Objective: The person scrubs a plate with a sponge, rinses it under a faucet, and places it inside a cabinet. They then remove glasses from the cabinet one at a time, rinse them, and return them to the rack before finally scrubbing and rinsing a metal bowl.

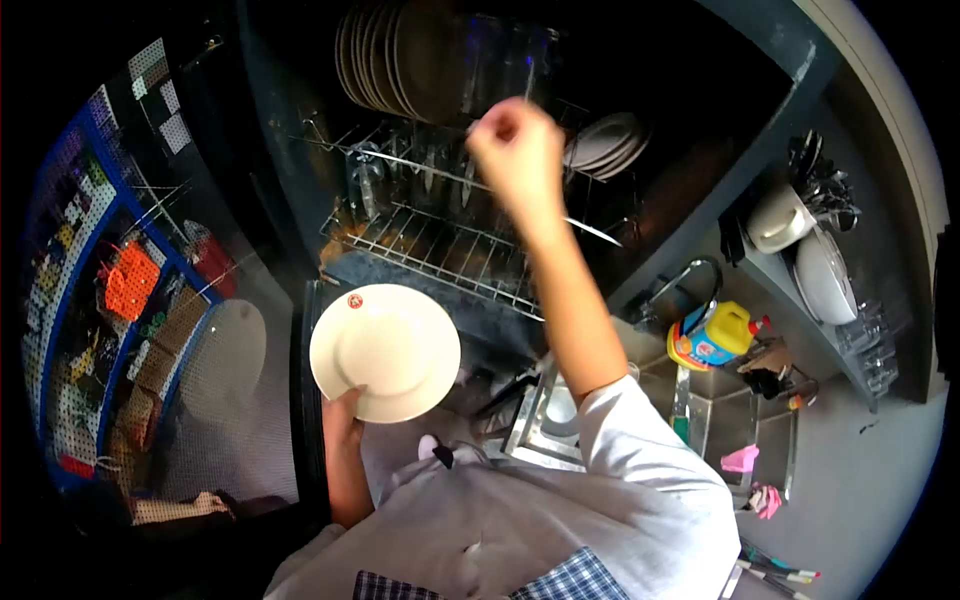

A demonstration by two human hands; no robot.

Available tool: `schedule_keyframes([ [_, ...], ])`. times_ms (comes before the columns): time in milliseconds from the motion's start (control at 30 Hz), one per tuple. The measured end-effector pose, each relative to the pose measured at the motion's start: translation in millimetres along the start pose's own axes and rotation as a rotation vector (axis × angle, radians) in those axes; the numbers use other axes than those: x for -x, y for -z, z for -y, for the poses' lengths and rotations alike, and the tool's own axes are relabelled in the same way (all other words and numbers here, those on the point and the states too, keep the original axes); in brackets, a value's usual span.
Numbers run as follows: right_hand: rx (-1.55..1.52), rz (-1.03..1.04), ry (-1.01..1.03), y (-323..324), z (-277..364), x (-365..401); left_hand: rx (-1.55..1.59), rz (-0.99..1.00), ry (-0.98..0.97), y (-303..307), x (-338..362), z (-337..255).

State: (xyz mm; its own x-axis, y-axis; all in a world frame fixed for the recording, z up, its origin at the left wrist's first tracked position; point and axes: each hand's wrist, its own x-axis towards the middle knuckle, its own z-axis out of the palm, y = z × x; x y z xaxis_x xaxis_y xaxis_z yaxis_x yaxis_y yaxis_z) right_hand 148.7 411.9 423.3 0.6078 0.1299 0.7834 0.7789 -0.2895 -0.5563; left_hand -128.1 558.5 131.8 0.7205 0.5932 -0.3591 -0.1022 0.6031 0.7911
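My left hand [345, 425] grips a round cream plate [400, 350] by its near edge, thumb on top. A small red emblem marks the plate's rim, and its face is turned up. Raised in front of a dark cabinet's wire rack [440, 245] is my right hand [520, 150], its fingers curled together and slightly blurred. Whether anything is between them I cannot make out. Behind it and to its left, a row of upright plates [375, 60] stands on the upper shelf. Just right of the hand, several white plates [605, 145] lean together. Drinking glasses [370, 185] stand on the rack's lower level.
To the right is a metal sink [725, 420] with a tap [700, 265], a yellow detergent jug [715, 335] and pink cloths [765, 500]. A wall shelf holds a white pitcher [780, 220], bowls [825, 275] and cutlery. A mesh partition stands left, with another person's arm [180, 508] behind it.
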Motion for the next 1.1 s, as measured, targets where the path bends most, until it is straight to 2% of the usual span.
schedule_keyframes([
  [67, 0.232, 0.046, -0.202, 14.6, -43.7, -39.1, -0.007, -0.009, 0.042, -9.0, 3.9, -3.1],
  [100, 0.318, 0.131, -0.3, 4.5, -85.0, -59.2, -0.008, -0.015, 0.06, -13.7, 6.8, -5.3],
  [133, 0.318, 0.243, -0.329, 1.0, -84.8, -70.3, 0.019, 0.015, 0.063, -18.8, 10.4, -8.2],
  [233, 0.242, 0.31, -0.259, -20.2, -124.7, -90.2, 0.01, 0.092, 0.105, -18.7, 7.0, -3.1],
  [267, 0.283, 0.379, -0.356, -30.7, -144.3, -95.3, -0.016, 0.094, 0.092, -9.8, -1.6, 7.0],
  [367, 0.168, 0.306, -0.102, -50.2, -210.0, -96.0, -0.013, 0.111, 0.119, -5.0, -7.0, 15.8],
  [500, 0.051, 0.172, -0.002, -40.0, -199.2, -72.6, 0.003, 0.087, 0.096, -9.4, -2.4, 19.6],
  [533, 0.002, 0.174, -0.085, -41.5, -199.4, -70.7, 0.031, 0.086, 0.1, -5.8, -0.8, 20.5],
  [633, 0.076, 0.075, -0.128, -44.1, -194.6, -65.0, 0.089, 0.08, 0.123, -6.3, 0.4, 24.0],
  [767, 0.038, 0.039, 0.004, -55.0, -199.5, -68.7, 0.116, 0.043, 0.113, -6.5, -2.0, 20.0],
  [867, 0.007, 0.259, -0.053, -39.4, -179.2, -68.4, 0.129, 0.057, 0.113, -4.5, -8.8, 22.0],
  [967, -0.039, 0.266, -0.075, -32.9, -163.0, -61.4, 0.063, 0.083, 0.091, -4.9, -7.5, 18.8],
  [1000, 0.048, 0.196, -0.115, -36.0, -158.0, -58.9, 0.031, 0.09, 0.078, -5.4, -7.1, 16.1],
  [1100, 0.029, 0.161, -0.224, -34.7, -146.2, -56.8, 0.031, 0.105, 0.087, -7.4, -7.1, 11.7],
])
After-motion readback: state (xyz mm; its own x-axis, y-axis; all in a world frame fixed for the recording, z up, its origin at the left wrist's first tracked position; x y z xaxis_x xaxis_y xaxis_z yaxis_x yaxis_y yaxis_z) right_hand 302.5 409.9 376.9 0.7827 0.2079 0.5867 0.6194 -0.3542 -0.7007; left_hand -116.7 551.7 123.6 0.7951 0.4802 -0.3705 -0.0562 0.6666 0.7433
